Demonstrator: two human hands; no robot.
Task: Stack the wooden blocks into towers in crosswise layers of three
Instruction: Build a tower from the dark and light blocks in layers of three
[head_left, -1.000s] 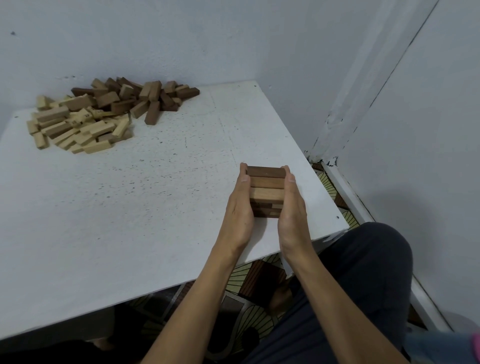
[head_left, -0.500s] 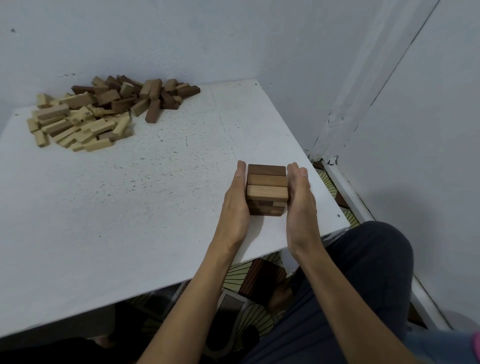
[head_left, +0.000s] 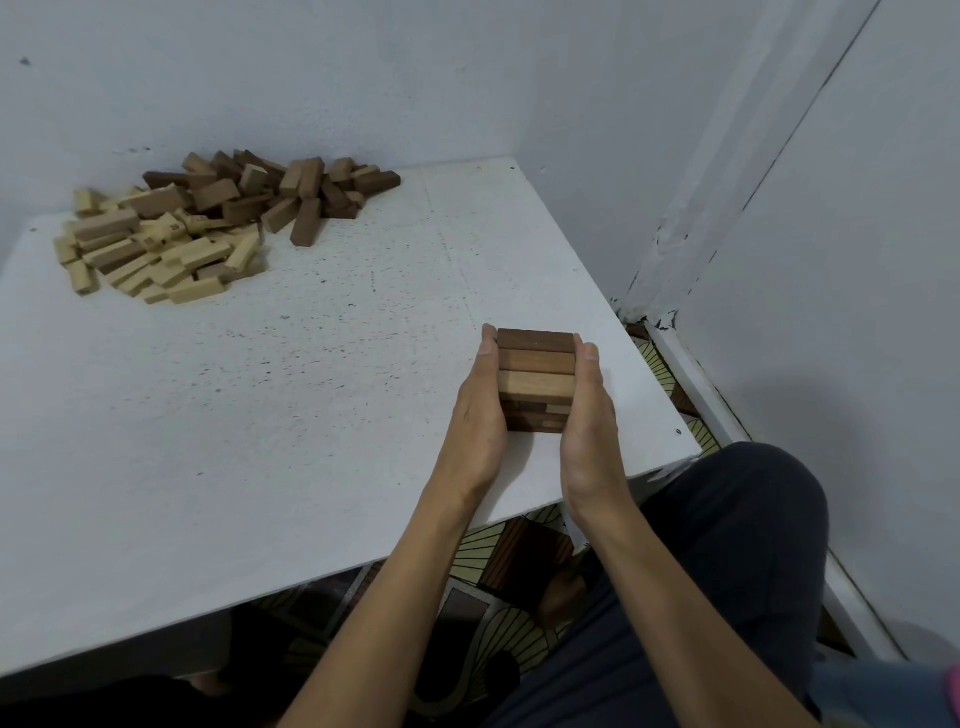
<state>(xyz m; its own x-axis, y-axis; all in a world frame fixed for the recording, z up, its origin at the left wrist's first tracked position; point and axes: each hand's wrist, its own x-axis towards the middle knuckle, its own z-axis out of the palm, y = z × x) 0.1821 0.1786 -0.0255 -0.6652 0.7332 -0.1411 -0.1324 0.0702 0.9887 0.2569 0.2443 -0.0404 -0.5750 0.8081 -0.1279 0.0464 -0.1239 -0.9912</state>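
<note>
White speckled tabletop (head_left: 260, 415) in a corner, pale wall (head_left: 363, 78) behind. Head view: a short tower (head_left: 536, 374) of wooden blocks stands near the tabletop's near right edge. Its top layer is three blocks side by side, with crosswise layers below. The left hand (head_left: 478, 415) and right hand (head_left: 589, 426) lie flat against its two sides, fingers (head_left: 489, 345) straight and pressing, curled round nothing. The pile of loose blocks (head_left: 197, 228) lies well apart, far left by the wall. Blocks look light, stiff and smooth, so the stack likely slides under an uneven push. Take single blocks by the long sides and square the tower with flat palms.
</note>
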